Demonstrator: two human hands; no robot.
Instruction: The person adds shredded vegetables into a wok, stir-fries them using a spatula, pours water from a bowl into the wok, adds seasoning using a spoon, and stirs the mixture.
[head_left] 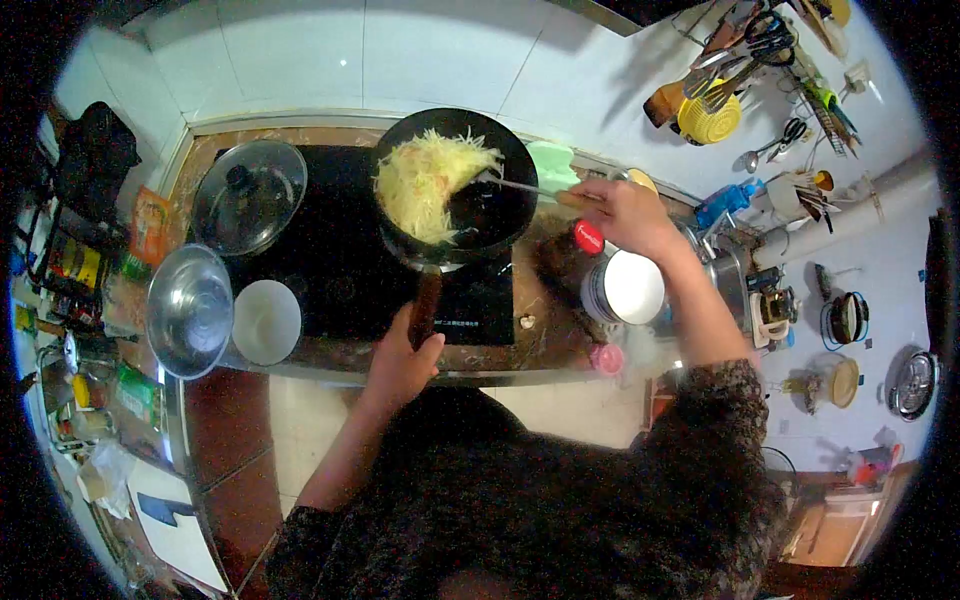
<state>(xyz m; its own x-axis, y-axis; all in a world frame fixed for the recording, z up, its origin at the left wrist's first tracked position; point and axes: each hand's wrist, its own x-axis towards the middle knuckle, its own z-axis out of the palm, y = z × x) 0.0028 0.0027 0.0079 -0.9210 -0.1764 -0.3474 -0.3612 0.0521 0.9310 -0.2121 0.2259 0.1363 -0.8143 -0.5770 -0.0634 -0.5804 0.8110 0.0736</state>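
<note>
My left hand point(403, 358) is closed round the brown handle point(426, 305) of a black frying pan point(500, 215) on the dark cooktop. Pale yellow shreds of food point(425, 185) lie heaped in the left and upper part of the pan. My right hand point(625, 214) grips the wooden handle of a metal spatula point(525, 187) from the right. The spatula's head is in the pan, at the right edge of the shreds.
Left of the pan are a glass lid point(249, 197), a metal bowl point(190, 311) and a white bowl point(267, 322). More white bowls point(632, 288), a red lid point(589, 237) and a pink lid point(606, 359) stand on the right. Utensils hang on the wall.
</note>
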